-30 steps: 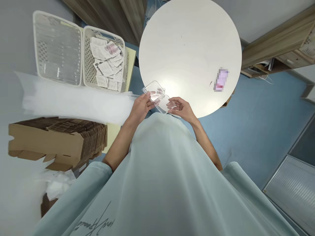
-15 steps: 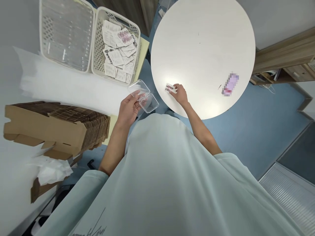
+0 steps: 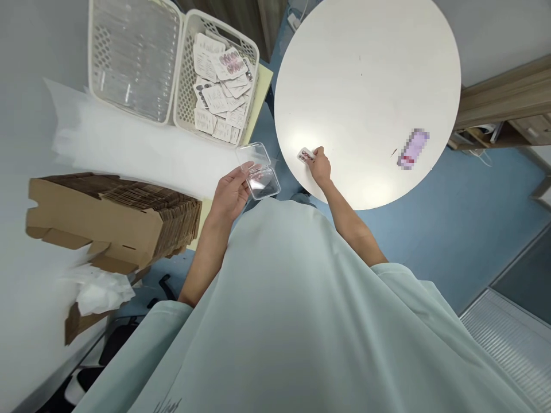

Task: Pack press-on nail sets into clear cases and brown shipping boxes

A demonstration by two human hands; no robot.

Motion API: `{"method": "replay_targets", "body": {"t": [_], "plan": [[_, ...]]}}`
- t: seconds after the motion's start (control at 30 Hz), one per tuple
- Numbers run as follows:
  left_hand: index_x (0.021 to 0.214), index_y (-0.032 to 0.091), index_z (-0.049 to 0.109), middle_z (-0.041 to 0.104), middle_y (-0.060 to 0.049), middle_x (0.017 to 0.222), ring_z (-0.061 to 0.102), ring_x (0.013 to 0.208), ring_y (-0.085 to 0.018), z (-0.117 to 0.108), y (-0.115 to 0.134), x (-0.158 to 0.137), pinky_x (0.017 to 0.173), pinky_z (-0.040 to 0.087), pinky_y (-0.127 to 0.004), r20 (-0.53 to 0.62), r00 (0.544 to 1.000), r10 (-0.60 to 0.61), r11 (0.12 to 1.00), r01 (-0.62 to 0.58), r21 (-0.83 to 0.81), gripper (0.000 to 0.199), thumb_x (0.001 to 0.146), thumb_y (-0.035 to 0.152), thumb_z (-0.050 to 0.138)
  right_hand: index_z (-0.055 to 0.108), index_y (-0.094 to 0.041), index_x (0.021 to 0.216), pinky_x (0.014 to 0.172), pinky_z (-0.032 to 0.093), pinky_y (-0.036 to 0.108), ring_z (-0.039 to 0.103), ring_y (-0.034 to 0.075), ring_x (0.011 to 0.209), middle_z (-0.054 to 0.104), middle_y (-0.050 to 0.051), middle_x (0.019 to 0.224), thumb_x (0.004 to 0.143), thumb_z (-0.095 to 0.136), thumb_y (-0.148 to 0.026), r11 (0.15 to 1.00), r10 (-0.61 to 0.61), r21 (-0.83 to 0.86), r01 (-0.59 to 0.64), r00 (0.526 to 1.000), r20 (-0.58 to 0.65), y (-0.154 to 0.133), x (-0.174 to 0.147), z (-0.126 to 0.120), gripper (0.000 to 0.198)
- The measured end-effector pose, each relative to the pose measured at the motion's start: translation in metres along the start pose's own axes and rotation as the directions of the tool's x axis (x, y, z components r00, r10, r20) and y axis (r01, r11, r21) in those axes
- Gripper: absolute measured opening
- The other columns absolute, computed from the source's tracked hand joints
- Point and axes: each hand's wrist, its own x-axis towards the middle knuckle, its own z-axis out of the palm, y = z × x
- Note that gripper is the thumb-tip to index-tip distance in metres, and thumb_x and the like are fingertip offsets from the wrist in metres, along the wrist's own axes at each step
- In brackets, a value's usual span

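- Landmark: the round white table (image 3: 365, 109), placed ahead of the person and bearing the small card and a purple object.
- Right hand (image 3: 319, 167): above the table's near left part, thumb and fingers pinching one end of the small card (image 3: 305, 155).
- Small card: at the table's near left part, extending leftward from the fingertips; its exposed face carries rows of dark red, rounded shapes. Whether its underside touches the tabletop cannot be told.
- Left hand (image 3: 231, 192): to the left of the table and clear of its edge, grasping the clear box near the fold, thumb uppermost.
- Clear box (image 3: 264, 184): just beyond the table's left edge, spread open; it projects from the fingers toward the table, one half nearer the person's shirt (image 3: 275, 275), the other farther off.
- Purple object (image 3: 413, 150): on the table's right part, well apart from the right hand; blurred, details not readable.
- Card basket (image 3: 185, 94): left of the table, filled with loose printed cards (image 3: 215, 98).
- Box basket (image 3: 92, 57): farther left of the table, side by side with the card basket, packed with clear plastic pieces (image 3: 138, 63).
- White sheets (image 3: 142, 150) and folded cardboard (image 3: 94, 221): left of the table, the cardboard nearer the person.
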Motion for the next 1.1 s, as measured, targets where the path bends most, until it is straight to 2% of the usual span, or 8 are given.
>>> {"method": "replay_targets", "body": {"t": [0.1,0.3,0.4,0.53,0.63,0.87,1.0,1.1], "plan": [[0.125,0.019,0.082,0.085,-0.015,0.137,0.079,0.137,-0.031,0.011,-0.001,0.01,0.115,0.068,-0.042,0.038,0.999,-0.026,1.0,0.026,0.0,0.041,0.097,0.045,0.094,0.055,-0.025,0.125,0.098,0.059,0.043,0.069,0.025,0.097,0.073,0.008,0.112,0.113,0.063,-0.04,0.989,-0.021,0.146,0.026,0.999,-0.038,0.007,-0.02,-0.012,0.021],[0.121,0.019,0.082,0.086,-0.015,0.132,0.083,0.126,-0.031,0.049,0.0,0.022,0.114,0.069,-0.049,0.185,0.979,-0.087,0.994,0.074,0.075,0.037,0.095,0.04,0.096,0.057,-0.029,0.132,0.096,0.062,0.04,0.074,0.022,0.096,0.074,0.003,0.105,0.106,0.069,-0.064,0.905,-0.05,0.408,0.12,0.983,-0.178,0.013,-0.069,-0.06,0.044],[0.125,0.018,0.082,0.085,-0.016,0.136,0.083,0.126,-0.032,0.07,0.001,0.023,0.116,0.068,-0.051,0.257,0.963,-0.082,0.993,0.059,0.098,0.038,0.097,0.041,0.094,0.058,-0.032,0.14,0.1,0.066,0.043,0.076,0.024,0.1,0.074,0.004,0.108,0.104,0.072,-0.075,0.831,-0.106,0.52,0.198,0.974,-0.2,0.003,-0.098,-0.095,0.058],[0.137,0.02,0.08,0.085,-0.015,0.134,0.082,0.13,-0.033,0.092,0.003,0.023,0.118,0.066,-0.051,0.336,0.938,-0.085,0.989,0.039,0.142,0.048,0.099,0.048,0.092,0.061,-0.035,0.142,0.098,0.067,0.047,0.077,0.029,0.107,0.074,0.007,0.115,0.098,0.076,-0.085,0.78,-0.171,0.576,0.246,0.968,-0.181,-0.022,-0.133,-0.133,0.068],[0.141,0.022,0.08,0.086,-0.012,0.128,0.083,0.127,-0.032,0.103,0.004,0.022,0.118,0.065,-0.05,0.382,0.919,-0.094,0.985,0.029,0.173,0.051,0.1,0.051,0.091,0.066,-0.034,0.136,0.093,0.066,0.045,0.075,0.028,0.107,0.074,0.007,0.116,0.097,0.08,-0.081,0.783,-0.266,0.544,0.303,0.953,-0.148,-0.038,-0.148,-0.143,0.063],[0.141,0.018,0.08,0.087,-0.013,0.117,0.083,0.123,-0.033,0.107,0.005,0.019,0.112,0.068,-0.049,0.435,0.893,-0.113,0.976,0.017,0.219,0.057,0.099,0.055,0.091,0.073,-0.032,0.125,0.088,0.061,0.041,0.07,0.023,0.094,0.078,0.002,0.112,0.104,0.08,-0.064,0.836,-0.431,0.373,0.402,0.903,-0.007,-0.044,-0.151,-0.136,0.039],[0.143,0.019,0.079,0.087,-0.014,0.122,0.082,0.126,-0.036,0.106,0.009,0.014,0.112,0.067,-0.051,0.425,0.898,-0.11,0.969,0.001,0.247,0.059,0.099,0.056,0.091,0.074,-0.03,0.128,0.087,0.06,0.041,0.067,0.023,0.091,0.08,0.004,0.115,0.109,0.076,-0.053,0.855,-0.483,0.23,0.465,0.875,0.026,-0.045,-0.154,-0.135,0.03],[0.145,0.019,0.077,0.086,-0.017,0.13,0.08,0.131,-0.037,0.107,0.011,0.01,0.114,0.066,-0.054,0.419,0.903,-0.097,0.971,-0.007,0.24,0.062,0.099,0.057,0.091,0.074,-0.029,0.132,0.087,0.06,0.041,0.067,0.025,0.097,0.077,0.008,0.123,0.112,0.072,-0.046,0.845,-0.526,0.134,0.517,0.85,0.032,-0.047,-0.157,-0.135,0.026]]}}
